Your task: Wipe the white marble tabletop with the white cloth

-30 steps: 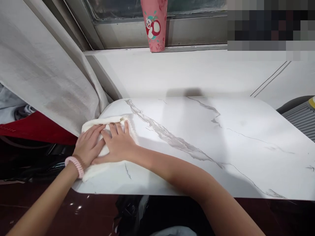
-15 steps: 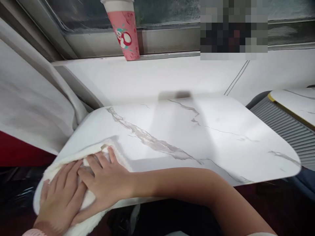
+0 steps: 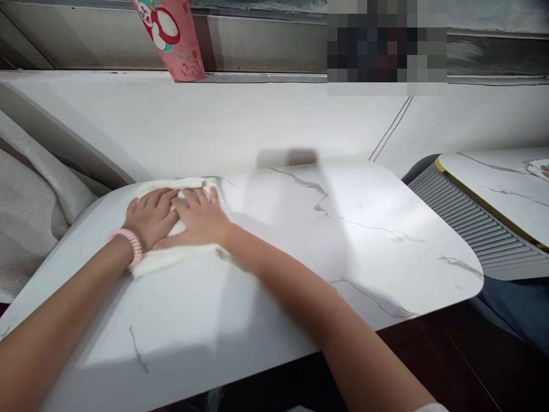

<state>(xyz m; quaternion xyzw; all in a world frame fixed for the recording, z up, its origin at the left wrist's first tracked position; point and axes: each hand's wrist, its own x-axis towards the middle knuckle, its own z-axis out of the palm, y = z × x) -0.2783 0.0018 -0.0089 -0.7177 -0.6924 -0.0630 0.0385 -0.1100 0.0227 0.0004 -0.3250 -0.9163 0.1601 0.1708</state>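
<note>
The white worktop (image 3: 398, 200) is carrying a pale cloth (image 3: 163, 261) at its back left, where it could be bunching or slipping over if pressure is running outward. Behind and above the worktop, a pink cup (image 3: 178, 43) is standing, and a jolt could be toppling it. Over the worktop's back left, the left hand (image 3: 151, 218) and right hand (image 3: 202, 216) are pressing that cloth, fingers (image 3: 213, 195) splaying flat without gripping, so it could be sliding free.
</note>
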